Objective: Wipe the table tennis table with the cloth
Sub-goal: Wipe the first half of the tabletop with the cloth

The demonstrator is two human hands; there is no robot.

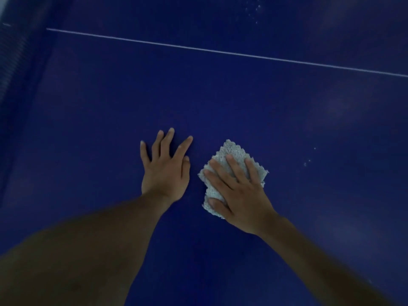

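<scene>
Both flat: left hand (165, 171) on table (287, 129), right hand (238, 193) on cloth (234, 151).

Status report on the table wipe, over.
Right hand flat on cloth, pressing it to the table. Left hand flat on table beside it, holding nothing. Pale specks right of cloth; nothing in the way.

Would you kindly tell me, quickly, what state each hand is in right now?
Left hand: open, flat on the table, holding nothing.
Right hand: open, straight fingers pressing the cloth onto the table.
</scene>
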